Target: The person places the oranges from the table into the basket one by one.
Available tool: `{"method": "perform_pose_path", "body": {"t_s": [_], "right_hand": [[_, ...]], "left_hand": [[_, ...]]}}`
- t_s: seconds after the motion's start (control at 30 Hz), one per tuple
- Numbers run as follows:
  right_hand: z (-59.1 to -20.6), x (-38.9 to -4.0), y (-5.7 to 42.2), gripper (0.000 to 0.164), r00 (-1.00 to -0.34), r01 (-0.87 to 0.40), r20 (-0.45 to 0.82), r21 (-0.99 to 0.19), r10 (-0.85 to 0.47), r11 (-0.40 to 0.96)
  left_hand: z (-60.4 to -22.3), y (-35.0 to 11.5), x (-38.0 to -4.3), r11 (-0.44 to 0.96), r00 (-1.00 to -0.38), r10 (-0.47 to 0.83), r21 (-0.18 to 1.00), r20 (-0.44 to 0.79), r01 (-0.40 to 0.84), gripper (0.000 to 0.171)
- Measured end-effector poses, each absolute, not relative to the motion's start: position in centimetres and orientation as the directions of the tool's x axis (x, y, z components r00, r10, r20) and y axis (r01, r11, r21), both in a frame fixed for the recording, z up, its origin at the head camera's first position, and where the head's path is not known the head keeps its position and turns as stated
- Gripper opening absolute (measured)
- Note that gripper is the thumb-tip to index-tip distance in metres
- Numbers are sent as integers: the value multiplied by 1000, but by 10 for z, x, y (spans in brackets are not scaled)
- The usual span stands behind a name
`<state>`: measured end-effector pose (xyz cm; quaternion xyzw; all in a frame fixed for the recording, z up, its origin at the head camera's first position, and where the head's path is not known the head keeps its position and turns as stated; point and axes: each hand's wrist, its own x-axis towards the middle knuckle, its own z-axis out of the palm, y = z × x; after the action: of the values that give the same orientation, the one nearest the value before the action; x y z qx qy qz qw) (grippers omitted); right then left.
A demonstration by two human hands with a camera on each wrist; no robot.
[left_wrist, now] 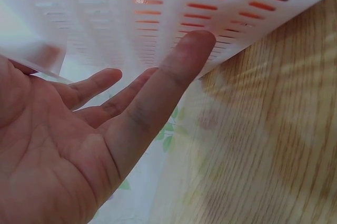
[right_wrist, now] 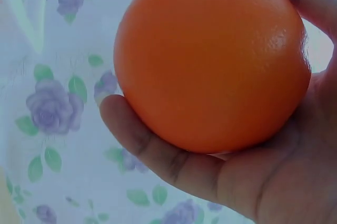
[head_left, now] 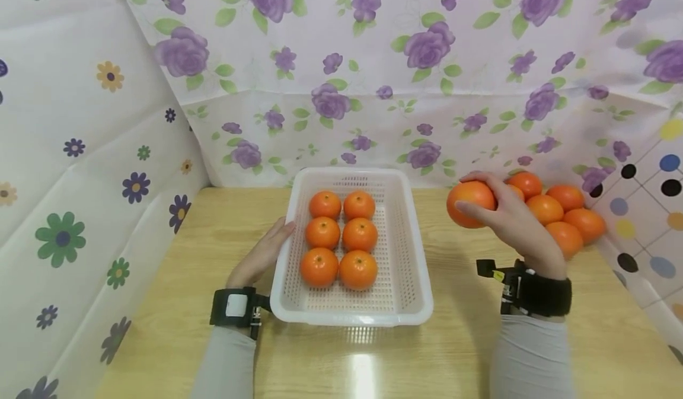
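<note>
A white perforated plastic basket (head_left: 421, 257) sits mid-table with several oranges (head_left: 322, 233) set in two columns, toward its left and middle. My left hand (head_left: 261, 257) rests along the basket's left side, fingers extended at the rim; the left wrist view shows those straight fingers (left_wrist: 152, 103) against the slotted wall (left_wrist: 110, 24). Right of the basket, my right hand (head_left: 512, 221) holds one orange (head_left: 468, 203) up in the air. In the right wrist view, thumb and fingers curve round that orange (right_wrist: 210, 61).
More oranges (head_left: 565, 221) lie grouped at the table's right back, partly behind my right hand. The wooden table (head_left: 453, 328) meets a flowered cloth (head_left: 341, 132) at the back, with a flower-printed sheet (head_left: 107, 179) on the left and a dotted one (head_left: 651, 227) on the right.
</note>
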<state>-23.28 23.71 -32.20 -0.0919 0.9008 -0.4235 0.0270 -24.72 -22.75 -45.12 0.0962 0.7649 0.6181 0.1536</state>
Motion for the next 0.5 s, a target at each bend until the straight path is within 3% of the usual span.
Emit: {"method": "perform_pose_path", "body": {"t_s": [0.5], "right_hand": [[-299, -278, 157, 56, -899, -342, 39, -686, -436, 643]], "left_hand": [[-449, -227, -249, 222, -926, 358, 974, -121, -41, 65]]}}
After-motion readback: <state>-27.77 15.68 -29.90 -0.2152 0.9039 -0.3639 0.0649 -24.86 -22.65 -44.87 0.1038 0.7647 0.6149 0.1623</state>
